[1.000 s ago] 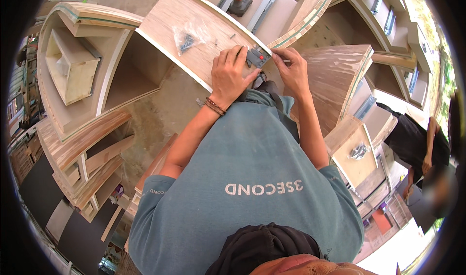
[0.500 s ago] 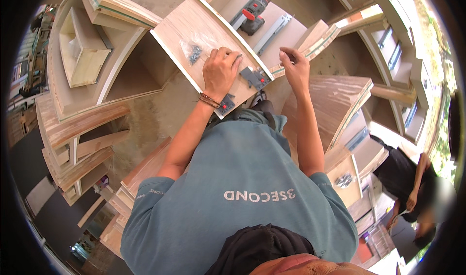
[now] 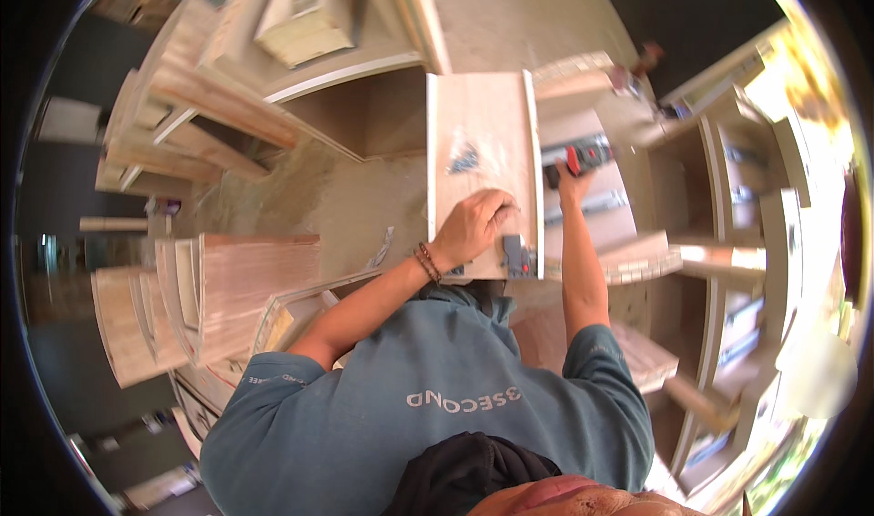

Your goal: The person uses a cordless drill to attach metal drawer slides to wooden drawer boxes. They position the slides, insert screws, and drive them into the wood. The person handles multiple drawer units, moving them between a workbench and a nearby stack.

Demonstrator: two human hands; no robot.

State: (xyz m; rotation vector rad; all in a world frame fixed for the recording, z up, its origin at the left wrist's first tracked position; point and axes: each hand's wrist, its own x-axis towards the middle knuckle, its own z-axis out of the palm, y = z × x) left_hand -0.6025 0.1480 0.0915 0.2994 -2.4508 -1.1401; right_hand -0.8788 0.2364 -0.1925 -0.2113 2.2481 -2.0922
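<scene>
Touching red-and-black power drill (image 3: 592, 152) with right hand (image 3: 574, 186)

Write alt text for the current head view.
A person's right hand touches a red-and-black power drill beside a pale wooden panel; the left hand is over the panel, near a grey fitting and a clear bag of small parts. Wooden furniture is on both sides.

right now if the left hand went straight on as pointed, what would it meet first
The left hand would likely meet the white right edge strip of the wooden panel, though depth is unclear.
</scene>
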